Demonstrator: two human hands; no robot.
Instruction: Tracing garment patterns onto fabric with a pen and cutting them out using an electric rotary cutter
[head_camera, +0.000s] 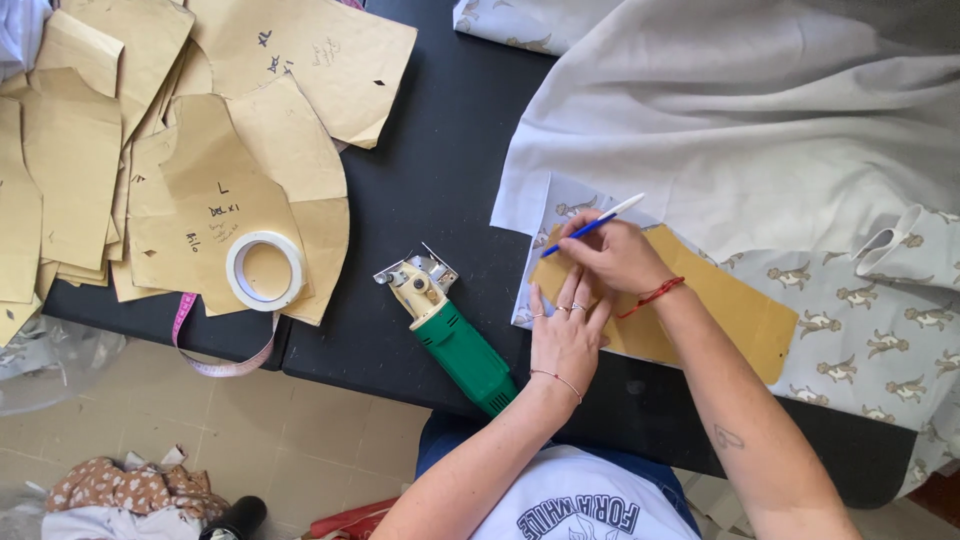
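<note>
Black and matte, the table (440, 170) is carrying a sewing job, with a tiled floor showing below its near edge. On the right, a pale printed fabric (850, 320) with small animal figures is lying spread out, and a plain grey-white cloth (740, 110) is draped over its upper part. A tan paper pattern piece (720, 300) is resting flat on the printed fabric. The left hand (565, 335) is pressing down on the pattern's near-left end with fingers spread and flat, gripping nothing. The right hand (610, 250) is clenching a blue-and-white pen (595, 223) in a writing grip, its tip touching down at the pattern's left edge, just beyond the left fingertips. Judging by this, the outline of the pattern is being traced onto the fabric, and the tracing looks to be at its left end; going on along the edge would call for keeping the paper pinned while the pen is running round it, with the left hand shifting along so that nothing is slipping. Just beside the left hand, a green-handled electric fabric cutter (450, 325) is lying untouched. Farther left, a heap of more tan patterns (150, 120) is carrying a roll of tape (265, 270), and a pink measuring tape (215, 350) is dangling over the table's edge
</note>
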